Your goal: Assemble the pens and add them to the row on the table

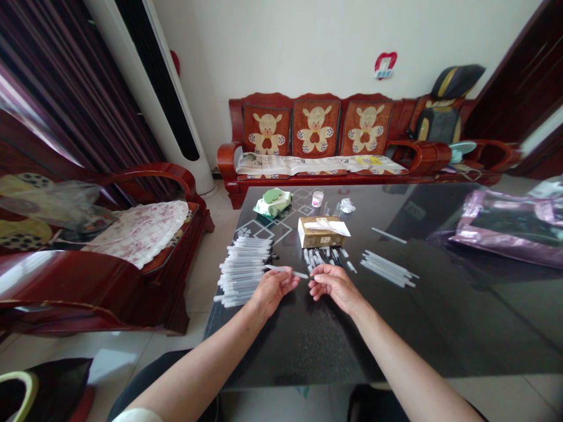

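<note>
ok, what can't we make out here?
Head view:
- Dark piece: too small, partly covered by the right hand.
- Middle of the pale tube: covered by the left hand.
- Purple bag: cut off by right edge.
- Any lettering on the red wall heart: too small.

Glossy table, frosted plastic tubes

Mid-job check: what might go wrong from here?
1. The left pile of tubes reaches close to the table's edge; a bump might push some over.
2. The thin tube in the left hand could slip from the fingers.
3. The right hand is close to the black-and-white pieces, so it might scatter them.
</note>
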Demonstrator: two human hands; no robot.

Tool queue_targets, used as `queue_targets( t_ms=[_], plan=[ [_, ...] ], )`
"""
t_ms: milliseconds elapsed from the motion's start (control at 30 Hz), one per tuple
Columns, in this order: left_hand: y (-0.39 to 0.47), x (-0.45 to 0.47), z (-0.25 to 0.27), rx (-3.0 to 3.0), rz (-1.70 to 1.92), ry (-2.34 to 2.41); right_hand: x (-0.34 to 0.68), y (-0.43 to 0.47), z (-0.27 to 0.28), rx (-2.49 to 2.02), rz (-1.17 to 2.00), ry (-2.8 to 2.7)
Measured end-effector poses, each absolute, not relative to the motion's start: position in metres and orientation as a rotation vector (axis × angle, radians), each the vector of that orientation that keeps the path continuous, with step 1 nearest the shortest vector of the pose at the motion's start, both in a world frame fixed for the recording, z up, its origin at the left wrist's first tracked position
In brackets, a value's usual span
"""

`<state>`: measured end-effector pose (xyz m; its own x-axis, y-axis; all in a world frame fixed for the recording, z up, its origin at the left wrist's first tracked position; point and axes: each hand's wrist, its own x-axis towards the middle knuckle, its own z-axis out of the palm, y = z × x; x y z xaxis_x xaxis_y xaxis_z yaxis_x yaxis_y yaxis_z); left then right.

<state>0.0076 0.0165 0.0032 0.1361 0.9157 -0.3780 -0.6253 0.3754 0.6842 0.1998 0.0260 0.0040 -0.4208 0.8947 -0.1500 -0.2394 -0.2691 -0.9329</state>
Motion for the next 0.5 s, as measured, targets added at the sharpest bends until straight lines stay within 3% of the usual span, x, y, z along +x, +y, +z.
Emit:
queue_targets(
  t_ms=[500],
  plan=[
    [0.0144,0.0092,0.0080,0.403,1.159,0.883,0.1950,0.0238,0.0076,-0.918,1.799,-1.164]
  ],
)
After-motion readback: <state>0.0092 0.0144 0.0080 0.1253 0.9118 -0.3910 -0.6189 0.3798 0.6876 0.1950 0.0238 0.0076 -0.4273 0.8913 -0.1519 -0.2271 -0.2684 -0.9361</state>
